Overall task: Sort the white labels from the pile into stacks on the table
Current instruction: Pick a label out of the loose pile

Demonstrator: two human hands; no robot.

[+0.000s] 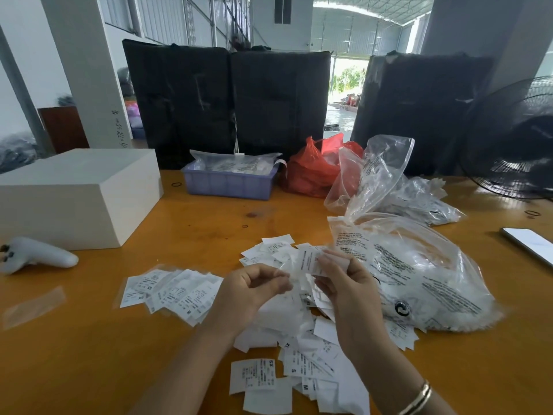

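A loose pile of white labels [302,351] lies on the orange table [89,354] in front of me. A fanned row of sorted labels [176,290] sits to the left of it, and a smaller group of labels [269,250] lies behind my hands. My right hand [347,283] pinches a few white labels [311,262] above the pile. My left hand [251,287] is beside it with fingers curled, thumb and fingertips pinching the edge of the same held labels.
A big clear bag of labels [419,277] lies to the right. Behind it are more clear bags [380,172] and a red bag [314,169]. A purple tray [229,182], white box [77,193], white controller [36,254], phone [529,244] and fan [517,139] surround the work area.
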